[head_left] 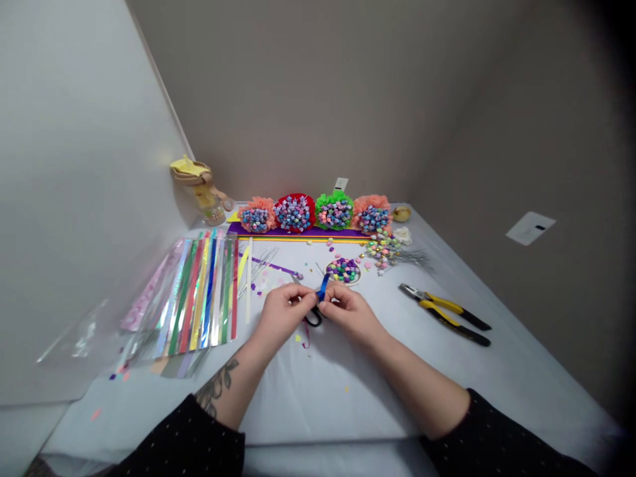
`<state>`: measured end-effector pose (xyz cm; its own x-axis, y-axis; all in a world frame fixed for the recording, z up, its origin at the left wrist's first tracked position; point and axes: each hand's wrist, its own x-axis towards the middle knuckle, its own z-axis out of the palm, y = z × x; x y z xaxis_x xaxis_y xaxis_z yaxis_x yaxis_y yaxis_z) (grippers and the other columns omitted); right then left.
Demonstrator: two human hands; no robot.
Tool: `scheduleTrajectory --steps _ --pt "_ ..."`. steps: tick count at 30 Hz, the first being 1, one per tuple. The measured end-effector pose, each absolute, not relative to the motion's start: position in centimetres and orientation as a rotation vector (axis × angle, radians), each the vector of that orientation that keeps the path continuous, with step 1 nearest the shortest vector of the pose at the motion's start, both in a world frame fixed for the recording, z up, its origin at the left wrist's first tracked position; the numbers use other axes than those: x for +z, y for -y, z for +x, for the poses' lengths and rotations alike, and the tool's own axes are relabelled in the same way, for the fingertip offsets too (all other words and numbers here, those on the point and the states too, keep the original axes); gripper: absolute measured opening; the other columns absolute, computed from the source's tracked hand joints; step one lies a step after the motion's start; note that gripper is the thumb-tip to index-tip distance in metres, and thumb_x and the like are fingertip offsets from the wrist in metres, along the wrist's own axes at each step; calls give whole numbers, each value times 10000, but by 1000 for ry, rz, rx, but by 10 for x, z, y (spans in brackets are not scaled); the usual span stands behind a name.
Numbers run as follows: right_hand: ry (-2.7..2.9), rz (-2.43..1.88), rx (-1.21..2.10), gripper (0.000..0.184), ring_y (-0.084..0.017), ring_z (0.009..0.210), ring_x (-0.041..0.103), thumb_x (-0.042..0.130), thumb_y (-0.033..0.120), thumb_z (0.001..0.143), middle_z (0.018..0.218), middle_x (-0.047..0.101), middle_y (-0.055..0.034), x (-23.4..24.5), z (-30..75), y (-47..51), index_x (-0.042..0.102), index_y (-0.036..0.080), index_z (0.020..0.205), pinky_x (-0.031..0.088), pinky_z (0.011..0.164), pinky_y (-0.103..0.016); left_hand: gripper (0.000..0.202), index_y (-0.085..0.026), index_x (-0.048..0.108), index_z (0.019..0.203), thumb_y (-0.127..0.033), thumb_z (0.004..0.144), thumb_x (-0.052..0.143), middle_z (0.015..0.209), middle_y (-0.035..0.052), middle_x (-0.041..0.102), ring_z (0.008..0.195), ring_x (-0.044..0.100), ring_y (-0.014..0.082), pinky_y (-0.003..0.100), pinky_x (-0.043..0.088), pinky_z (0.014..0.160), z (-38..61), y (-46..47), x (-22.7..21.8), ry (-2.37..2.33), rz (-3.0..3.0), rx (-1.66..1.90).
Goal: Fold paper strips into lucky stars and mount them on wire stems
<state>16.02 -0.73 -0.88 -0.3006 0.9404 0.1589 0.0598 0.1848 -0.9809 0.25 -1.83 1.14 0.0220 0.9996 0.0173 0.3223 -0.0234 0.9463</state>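
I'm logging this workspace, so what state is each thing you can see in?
Left hand: fingers pinched on the blue strip
Right hand: fingers pinched on the blue strip
Blue strip: held, one end sticking up
Scissors: partly hidden, open or shut unclear
Pliers: lying down, handles apart
Dish: filled with stars
Bouquets: set in a row
Coloured strips: laid side by side

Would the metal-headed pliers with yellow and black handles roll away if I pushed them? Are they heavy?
The pliers would probably slide, not roll, because they lie flat with handles apart. They're likely heavy for their size, since the head looks like metal.
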Motion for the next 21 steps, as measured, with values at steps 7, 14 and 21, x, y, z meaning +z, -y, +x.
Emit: scheduleTrajectory --steps 7,14,21 --pt "1338 -953 1562 226 -96 545 393 684 346 698 615 486 34 -12 160 9 534 177 693 286 519 -237 130 -165 667 678 -160 765 571 667 12 603 651 539 129 227 388 572 1 20 7 -1421 1826 1153" --pt "1179 -968 1591 209 -69 441 350 665 356 737 511 446 63 -15 160 8 570 169 743 254 449 -214 159 -173 666 709 -154 807 542 695 8 613 682 560 126 238 415 641 1 23 7 -1327 1973 1035" --pt "1177 -977 1573 213 -72 436 376 669 351 742 496 470 54 -13 161 8 567 169 702 278 451 -214 161 -192 694 800 -188 822 534 739 19 662 717 589 145 255 434 671 0 22 7 -1344 1983 1008"
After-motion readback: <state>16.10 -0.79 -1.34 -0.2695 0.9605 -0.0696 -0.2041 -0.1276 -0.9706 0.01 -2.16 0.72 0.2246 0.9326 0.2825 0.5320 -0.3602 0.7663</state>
